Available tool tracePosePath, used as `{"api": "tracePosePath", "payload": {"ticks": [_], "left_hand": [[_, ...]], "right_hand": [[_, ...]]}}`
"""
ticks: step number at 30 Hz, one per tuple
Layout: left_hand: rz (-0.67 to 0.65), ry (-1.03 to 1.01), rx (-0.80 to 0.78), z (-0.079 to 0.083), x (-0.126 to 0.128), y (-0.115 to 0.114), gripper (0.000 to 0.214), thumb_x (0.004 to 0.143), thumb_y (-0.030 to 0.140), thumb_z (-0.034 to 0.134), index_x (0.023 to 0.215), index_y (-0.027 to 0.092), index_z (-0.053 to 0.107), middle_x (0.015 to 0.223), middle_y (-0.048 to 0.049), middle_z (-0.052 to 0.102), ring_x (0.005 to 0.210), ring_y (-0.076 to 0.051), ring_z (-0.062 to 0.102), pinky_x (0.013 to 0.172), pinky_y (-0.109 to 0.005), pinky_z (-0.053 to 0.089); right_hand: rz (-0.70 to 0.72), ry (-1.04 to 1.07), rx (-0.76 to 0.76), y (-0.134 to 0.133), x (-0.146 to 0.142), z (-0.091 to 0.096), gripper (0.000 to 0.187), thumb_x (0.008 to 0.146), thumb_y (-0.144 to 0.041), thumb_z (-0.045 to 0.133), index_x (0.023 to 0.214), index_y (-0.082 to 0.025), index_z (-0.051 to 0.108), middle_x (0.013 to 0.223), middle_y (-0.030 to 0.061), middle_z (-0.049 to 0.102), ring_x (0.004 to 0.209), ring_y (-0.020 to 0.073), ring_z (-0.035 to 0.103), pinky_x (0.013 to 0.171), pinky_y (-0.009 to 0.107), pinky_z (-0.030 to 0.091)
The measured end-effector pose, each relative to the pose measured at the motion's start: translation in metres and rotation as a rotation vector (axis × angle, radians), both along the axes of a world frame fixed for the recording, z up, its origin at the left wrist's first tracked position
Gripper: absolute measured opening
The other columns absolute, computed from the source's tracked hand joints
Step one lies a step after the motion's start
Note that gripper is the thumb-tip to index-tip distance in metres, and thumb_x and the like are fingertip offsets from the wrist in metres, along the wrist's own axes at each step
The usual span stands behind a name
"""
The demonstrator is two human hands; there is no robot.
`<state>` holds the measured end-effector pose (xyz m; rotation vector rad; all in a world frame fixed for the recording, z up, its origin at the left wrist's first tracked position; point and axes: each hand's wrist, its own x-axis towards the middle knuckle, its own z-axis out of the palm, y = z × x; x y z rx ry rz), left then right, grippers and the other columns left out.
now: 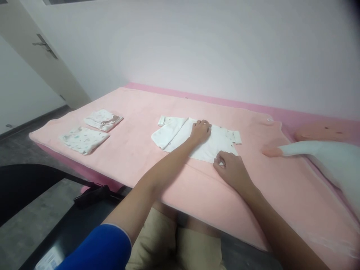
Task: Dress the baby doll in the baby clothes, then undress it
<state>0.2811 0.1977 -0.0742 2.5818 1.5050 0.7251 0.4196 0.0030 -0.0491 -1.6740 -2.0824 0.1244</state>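
A small white baby shirt (180, 140) lies spread on the pink table cover, its left part folded inward and printed cuffs showing at both ends. On the middle of the shirt, near its top edge, rests my left hand (200, 131), palm down with the fingers a little bent and apart. My right hand (231, 167) is at the shirt's near right corner, thumb and fingers closed in a pinch on the hem. A bit of white cloth shows in the gap between them.
Two folded printed baby garments (84, 140) (103, 120) lie on the left of the pink table cover (135, 150). A doll (323, 148) in white clothes lies at the right edge. A black chair (36, 176) stands front left; a wall (197, 48) rises behind.
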Motion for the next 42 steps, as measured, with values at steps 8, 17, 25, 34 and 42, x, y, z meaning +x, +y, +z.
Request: {"api": "tracePosePath", "payload": {"ticks": [8,17,25,34,42], "left_hand": [[-0.039,0.098,0.0,-0.001,-0.003,-0.013,0.051,0.108,0.042,0.036,0.151,0.022,0.054,0.16,-0.0065,0.05,0.145,-0.027,0.043,0.126,-0.047,0.028],[-0.085,0.186,-0.055,-0.003,-0.032,-0.09,0.057,0.111,0.039,0.024,0.162,0.02,0.041,0.171,-0.0094,0.036,0.158,-0.028,0.032,0.129,-0.048,0.024],[-0.098,0.259,-0.108,0.018,-0.084,-0.188,0.058,0.111,0.044,0.027,0.164,0.022,0.038,0.172,-0.0085,0.034,0.159,-0.029,0.031,0.129,-0.05,0.026],[-0.009,0.136,-0.01,0.023,-0.126,-0.301,0.057,0.109,0.049,0.035,0.164,0.035,0.039,0.173,0.0009,0.03,0.161,-0.026,0.028,0.13,-0.046,0.028],[0.003,0.133,-0.022,0.027,-0.132,-0.327,0.054,0.109,0.043,0.034,0.162,0.038,0.041,0.172,0.0053,0.032,0.161,-0.025,0.027,0.132,-0.048,0.025]], "right_hand": [[0.171,-0.027,0.145,0.0,0.014,-0.012,0.04,0.104,-0.04,0.049,0.14,-0.024,0.059,0.148,0.0103,0.06,0.137,0.0312,0.054,0.115,0.05,0.044],[0.281,-0.244,-0.054,-0.002,0.019,-0.03,0.063,0.112,-0.04,0.021,0.172,-0.027,0.01,0.176,0.0049,0.022,0.162,0.0267,0.021,0.131,0.056,0.025],[0.232,-0.287,0.05,-0.027,0.008,-0.017,0.062,0.112,-0.043,0.028,0.171,-0.026,0.021,0.175,0.0062,0.024,0.162,0.0295,0.023,0.13,0.06,0.023],[0.33,-0.242,-0.019,-0.138,0.028,-0.021,0.066,0.109,-0.043,0.038,0.171,-0.034,0.016,0.174,0.003,0.029,0.159,0.0298,0.032,0.128,0.058,0.031],[0.215,-0.245,0.038,-0.198,0.044,-0.037,0.074,0.105,-0.043,0.043,0.172,-0.033,0.013,0.171,0.0039,0.034,0.154,0.0377,0.039,0.123,0.063,0.037]]}}
